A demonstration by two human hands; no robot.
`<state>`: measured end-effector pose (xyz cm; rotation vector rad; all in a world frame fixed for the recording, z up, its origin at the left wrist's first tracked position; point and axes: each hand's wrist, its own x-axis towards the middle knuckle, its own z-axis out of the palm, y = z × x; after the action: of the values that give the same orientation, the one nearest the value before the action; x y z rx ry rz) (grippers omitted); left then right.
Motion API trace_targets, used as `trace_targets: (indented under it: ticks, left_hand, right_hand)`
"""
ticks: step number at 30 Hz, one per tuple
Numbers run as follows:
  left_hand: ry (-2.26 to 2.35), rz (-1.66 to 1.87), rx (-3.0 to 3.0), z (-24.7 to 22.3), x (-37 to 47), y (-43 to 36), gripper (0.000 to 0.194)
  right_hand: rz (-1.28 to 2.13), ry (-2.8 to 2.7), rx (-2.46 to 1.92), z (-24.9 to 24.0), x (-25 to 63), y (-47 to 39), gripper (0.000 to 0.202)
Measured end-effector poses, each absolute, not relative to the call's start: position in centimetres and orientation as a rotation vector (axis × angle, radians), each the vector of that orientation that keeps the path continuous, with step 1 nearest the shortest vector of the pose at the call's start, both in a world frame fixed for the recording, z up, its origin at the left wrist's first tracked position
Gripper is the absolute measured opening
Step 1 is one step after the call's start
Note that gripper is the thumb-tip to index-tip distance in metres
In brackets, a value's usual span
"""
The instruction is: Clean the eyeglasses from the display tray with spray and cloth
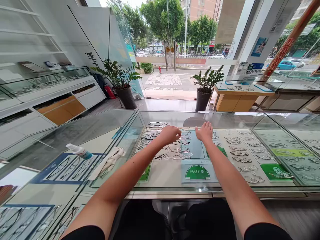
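Both of my arms reach forward over a glass display case with rows of eyeglasses inside. My left hand is over the glass above the left rows, its fingers curled in; whether anything is inside them is hidden. To its right my right hand is over the glass with its fingers apart and nothing in it. Below and between the hands, a green semicircular sign lies inside the case. A white spray bottle lies on its side on the glass at the left, near a crumpled beige cloth.
Another glass counter with eyeglasses on blue trays runs along the left. Beyond the case are two potted plants, a red fire extinguisher and glass doors. A wooden display cabinet is at the back right.
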<state>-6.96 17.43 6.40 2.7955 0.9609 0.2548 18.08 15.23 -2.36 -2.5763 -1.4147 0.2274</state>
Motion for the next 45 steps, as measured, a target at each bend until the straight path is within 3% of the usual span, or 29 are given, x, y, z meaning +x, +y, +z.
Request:
trace_targets:
  ticks: [5, 9, 15, 27, 34, 41, 45]
  left_hand:
    - [0.883, 0.508, 2.560, 7.8, -9.5, 16.4, 0.017]
    - [0.745, 0.805, 1.916, 7.3, -11.6, 15.4, 0.026]
    - [0.623, 0.956, 1.172, 5.8, -12.9, 15.8, 0.040]
    - [0.562, 0.996, 1.078, 3.8, -12.5, 16.4, 0.044]
    - [0.607, 1.054, 1.127, 3.7, -12.6, 16.3, 0.038]
    - [0.598, 1.142, 1.193, 3.6, -12.2, 16.0, 0.035]
    - [0.548, 1.104, 1.239, 3.5, -12.0, 15.6, 0.035]
  right_hand:
    - [0.226, -1.421, -2.579, -2.4, 18.1, 15.3, 0.097]
    - [0.222, -1.412, -2.580, -2.6, 18.3, 15.5, 0.100]
    - [0.213, -1.396, -2.581, -2.4, 18.5, 15.3, 0.100]
    - [0.210, -1.324, -2.483, -2.2, 19.1, 15.1, 0.095]
    - [0.149, -1.327, -2.198, 1.2, 17.4, 14.1, 0.057]
    - [0.477, -1.691, -1.262, 4.5, 7.7, 10.9, 0.031]
    - [0.404, -1.685, -1.268, 4.5, 5.2, 10.0, 0.031]
